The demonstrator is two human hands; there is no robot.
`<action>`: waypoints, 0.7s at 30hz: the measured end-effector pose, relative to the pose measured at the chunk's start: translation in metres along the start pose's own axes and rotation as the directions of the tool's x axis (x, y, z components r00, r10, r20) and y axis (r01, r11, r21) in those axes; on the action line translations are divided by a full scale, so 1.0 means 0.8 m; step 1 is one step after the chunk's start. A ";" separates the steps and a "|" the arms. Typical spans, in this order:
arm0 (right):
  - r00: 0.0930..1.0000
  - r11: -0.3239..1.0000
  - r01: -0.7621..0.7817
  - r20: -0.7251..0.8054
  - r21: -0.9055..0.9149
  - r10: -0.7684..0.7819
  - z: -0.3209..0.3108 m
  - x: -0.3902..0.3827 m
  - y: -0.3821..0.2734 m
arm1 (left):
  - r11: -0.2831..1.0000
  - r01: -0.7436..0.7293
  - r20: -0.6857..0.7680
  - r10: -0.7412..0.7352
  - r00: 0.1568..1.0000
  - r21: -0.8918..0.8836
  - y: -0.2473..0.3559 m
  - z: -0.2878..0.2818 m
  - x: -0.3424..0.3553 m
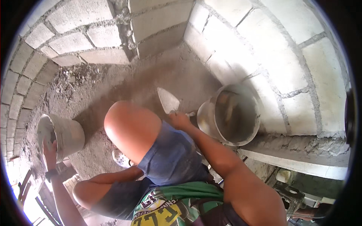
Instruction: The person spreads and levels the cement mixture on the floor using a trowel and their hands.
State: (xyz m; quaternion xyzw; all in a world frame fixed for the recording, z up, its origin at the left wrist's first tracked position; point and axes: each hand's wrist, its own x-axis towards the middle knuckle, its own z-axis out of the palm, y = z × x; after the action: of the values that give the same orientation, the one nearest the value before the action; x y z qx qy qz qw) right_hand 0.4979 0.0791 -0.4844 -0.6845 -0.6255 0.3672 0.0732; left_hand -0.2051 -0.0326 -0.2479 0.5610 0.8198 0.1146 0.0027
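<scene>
My right hand (180, 121) is closed round the handle of a trowel. The pale pointed trowel blade (168, 100) reaches away from me above the dirt floor. Just right of that hand, a large bucket (206, 117) leans its mouth toward the right, its inside coated with grey residue. At the far left, my left hand (49, 152) grips the near rim of a smaller whitish bucket (71, 137), which is tipped with its mouth to the left. What lies deep inside the smaller bucket is hard to make out.
Block walls (237, 37) with rough mortar joints meet in a corner ahead. Rubble (73, 77) lies along the left wall. A concrete ledge (294, 162) runs along the right, with a hollow block (288, 196) below it. My bent knee (130, 120) stands between the buckets.
</scene>
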 end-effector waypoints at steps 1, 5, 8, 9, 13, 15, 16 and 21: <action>0.993 0.977 -0.113 0.060 0.183 0.103 0.008 0.001 -0.013 | 0.999 0.013 -0.002 -0.013 1.000 -0.030 -0.007 -0.006 -0.004; 0.995 0.964 -0.076 0.080 0.253 0.057 0.012 0.082 0.025 | 0.969 0.210 0.289 -0.165 0.943 -0.133 0.007 0.008 0.013; 0.973 0.929 -0.196 -0.055 0.314 0.224 -0.021 0.181 0.104 | 0.999 -0.003 0.226 0.011 0.974 -0.034 0.010 0.089 0.049; 0.815 0.612 -0.491 0.078 0.620 0.574 -0.009 0.196 0.025 | 0.997 0.054 0.224 -0.063 0.973 0.046 0.012 0.045 0.030; 0.842 0.743 -0.406 -0.100 0.532 0.531 -0.061 0.273 0.002 | 0.971 0.121 0.277 -0.176 0.945 0.205 0.024 0.043 0.057; 0.853 0.867 -0.435 -0.198 0.244 0.484 -0.098 0.330 0.038 | 0.973 0.160 0.168 -0.187 0.968 0.164 0.025 0.075 0.058; 0.867 0.879 -0.418 -0.189 0.228 0.461 -0.111 0.351 0.046 | 0.980 0.163 0.066 -0.171 0.983 0.116 0.021 0.088 0.053; 0.806 0.772 -0.475 -0.143 0.423 0.574 -0.127 0.415 0.068 | 0.968 0.183 0.013 -0.188 0.982 0.171 0.028 0.090 0.046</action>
State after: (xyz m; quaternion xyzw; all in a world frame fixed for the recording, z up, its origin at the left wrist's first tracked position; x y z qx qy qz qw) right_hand 0.5847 0.4062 -0.5781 -0.8490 -0.3118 0.3887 0.1760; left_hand -0.1885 0.0222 -0.3094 0.4815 0.8754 0.0357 -0.0220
